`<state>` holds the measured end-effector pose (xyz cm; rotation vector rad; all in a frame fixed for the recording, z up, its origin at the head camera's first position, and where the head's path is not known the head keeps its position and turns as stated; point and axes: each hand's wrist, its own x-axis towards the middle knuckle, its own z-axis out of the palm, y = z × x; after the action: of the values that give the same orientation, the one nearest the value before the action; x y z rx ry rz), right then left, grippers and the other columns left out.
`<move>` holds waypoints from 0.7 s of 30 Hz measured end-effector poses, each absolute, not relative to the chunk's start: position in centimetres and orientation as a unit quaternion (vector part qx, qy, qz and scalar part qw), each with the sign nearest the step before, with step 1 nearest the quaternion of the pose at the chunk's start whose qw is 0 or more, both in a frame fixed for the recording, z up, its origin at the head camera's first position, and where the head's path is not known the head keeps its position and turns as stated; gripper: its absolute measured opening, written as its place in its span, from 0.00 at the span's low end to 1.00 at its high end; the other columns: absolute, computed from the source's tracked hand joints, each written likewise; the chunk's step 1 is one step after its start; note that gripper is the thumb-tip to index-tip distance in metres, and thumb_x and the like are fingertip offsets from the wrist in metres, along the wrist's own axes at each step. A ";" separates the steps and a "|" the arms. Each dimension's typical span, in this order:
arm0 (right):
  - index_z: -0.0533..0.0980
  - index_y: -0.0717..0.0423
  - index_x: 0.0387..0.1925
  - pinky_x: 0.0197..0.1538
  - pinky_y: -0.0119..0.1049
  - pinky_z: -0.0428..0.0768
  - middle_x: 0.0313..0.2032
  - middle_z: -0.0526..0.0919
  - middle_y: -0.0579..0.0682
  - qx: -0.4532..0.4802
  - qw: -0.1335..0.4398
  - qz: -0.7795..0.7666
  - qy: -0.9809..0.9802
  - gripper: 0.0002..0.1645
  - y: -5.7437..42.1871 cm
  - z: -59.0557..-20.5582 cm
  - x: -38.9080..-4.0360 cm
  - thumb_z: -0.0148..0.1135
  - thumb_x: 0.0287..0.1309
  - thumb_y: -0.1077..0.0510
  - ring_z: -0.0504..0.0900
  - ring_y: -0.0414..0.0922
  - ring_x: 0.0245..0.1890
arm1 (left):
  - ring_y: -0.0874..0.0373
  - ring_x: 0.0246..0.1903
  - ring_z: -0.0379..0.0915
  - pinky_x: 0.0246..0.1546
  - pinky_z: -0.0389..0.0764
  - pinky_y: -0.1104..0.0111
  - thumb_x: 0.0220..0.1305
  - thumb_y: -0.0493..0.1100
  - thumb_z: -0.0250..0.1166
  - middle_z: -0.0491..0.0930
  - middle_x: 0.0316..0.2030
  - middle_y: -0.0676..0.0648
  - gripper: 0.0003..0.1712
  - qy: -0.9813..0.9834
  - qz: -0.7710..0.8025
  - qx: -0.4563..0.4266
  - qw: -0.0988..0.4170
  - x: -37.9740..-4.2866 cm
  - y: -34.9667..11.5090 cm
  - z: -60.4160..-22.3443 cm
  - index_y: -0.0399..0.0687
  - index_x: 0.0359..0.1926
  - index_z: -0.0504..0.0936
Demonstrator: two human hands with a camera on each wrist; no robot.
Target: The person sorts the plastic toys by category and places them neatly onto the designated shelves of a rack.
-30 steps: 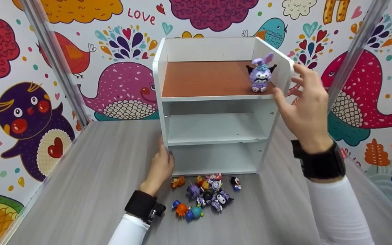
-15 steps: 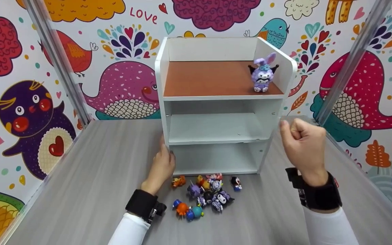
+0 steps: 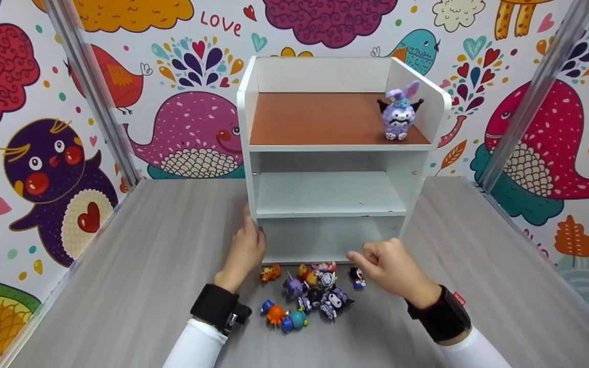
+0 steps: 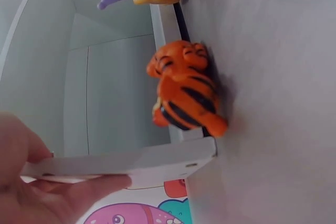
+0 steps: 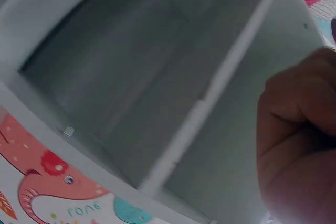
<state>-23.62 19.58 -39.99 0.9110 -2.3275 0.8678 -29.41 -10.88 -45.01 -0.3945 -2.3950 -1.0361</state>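
A white three-tier shelf [image 3: 331,214] with a brown top board stands upright. My left hand [image 3: 244,252] grips its left side panel [image 4: 152,161], thumb and fingers on opposite faces in the left wrist view. Just beside that panel lies an orange tiger figurine [image 4: 186,95]. My right hand [image 3: 392,267] hovers before the bottom compartment's right side, fingers curled with nothing visible in them and thumb pointing left. Beneath its thumb is a small black, white and blue figurine [image 3: 357,279]. A purple rabbit-eared figurine [image 3: 398,116] sits on the top board at the right.
Several small figurines are heaped on the grey table [image 3: 172,306] before the shelf, among them a purple-and-black one [image 3: 336,300]. Nearer lie an orange one [image 3: 275,314] and a teal-and-blue one [image 3: 296,320]. A cartoon-printed wall [image 3: 187,133] rises behind.
My right hand has left the shelf's upper right edge, curled its fingers, and come down and left toward the figurines. My left hand keeps its grip on the side panel.
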 end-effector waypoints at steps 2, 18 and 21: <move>0.58 0.51 0.10 0.21 0.21 0.51 0.12 0.51 0.31 0.312 0.214 0.299 -0.876 0.33 19.7 -40.5 -23.6 0.68 0.63 0.55 0.50 0.24 0.15 | 0.33 0.36 0.83 0.33 0.80 0.47 0.69 0.29 0.52 0.77 0.52 0.20 0.39 -0.880 -0.383 -0.144 0.240 -29.4 -10.8 -44.9 0.28 0.75 0.45; 0.77 0.56 0.47 0.32 0.31 0.74 0.35 0.80 0.48 0.321 0.055 0.183 -0.928 0.32 18.9 -42.8 -23.4 0.70 0.54 0.35 0.73 0.36 0.30 | 0.32 0.35 0.82 0.33 0.82 0.47 0.67 0.28 0.52 0.75 0.55 0.19 0.40 -0.877 -0.391 -0.139 0.241 -29.4 -10.9 -44.9 0.29 0.75 0.44; 0.75 0.56 0.56 0.36 0.36 0.77 0.41 0.80 0.51 0.326 0.040 0.165 -0.930 0.41 18.7 -43.4 -23.2 0.71 0.51 0.33 0.77 0.41 0.35 | 0.31 0.35 0.82 0.33 0.82 0.46 0.67 0.28 0.53 0.75 0.54 0.19 0.40 -0.878 -0.391 -0.139 0.238 -29.4 -10.9 -45.0 0.29 0.75 0.44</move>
<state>-23.16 18.68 -43.41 0.9995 -2.8492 0.5067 -29.43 -10.85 -44.97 -0.3795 -2.4059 -1.0709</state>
